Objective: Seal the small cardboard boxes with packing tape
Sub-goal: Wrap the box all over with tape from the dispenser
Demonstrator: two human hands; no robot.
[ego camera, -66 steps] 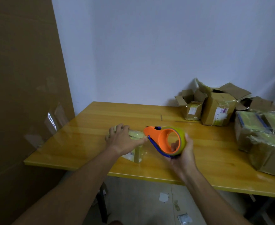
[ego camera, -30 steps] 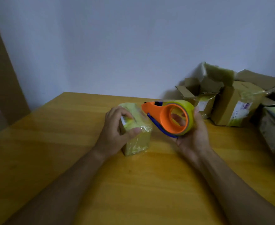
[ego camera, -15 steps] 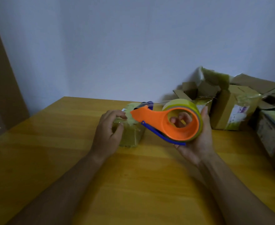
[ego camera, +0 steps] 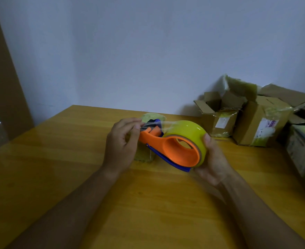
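Note:
My right hand [ego camera: 213, 161] grips an orange tape dispenser [ego camera: 173, 148] with a blue blade guard and a yellow-green roll of tape [ego camera: 189, 131], held above the wooden table [ego camera: 76, 168]. My left hand [ego camera: 122, 143] pinches the loose clear end of the tape [ego camera: 149, 125] at the dispenser's nose. A small box wrapped in yellowish tape [ego camera: 144, 155] stands on the table behind both hands, mostly hidden by my left hand and the dispenser.
Opened cardboard boxes [ego camera: 220, 117] and a taller taped box [ego camera: 261, 123] are piled at the back right against the wall. Another box [ego camera: 302, 151] sits at the right edge. A large cardboard sheet [ego camera: 2, 87] leans at the left.
My left hand has let go of the small box and taken the tape end at the dispenser's nose. The dispenser has tilted and come lower in front of the box.

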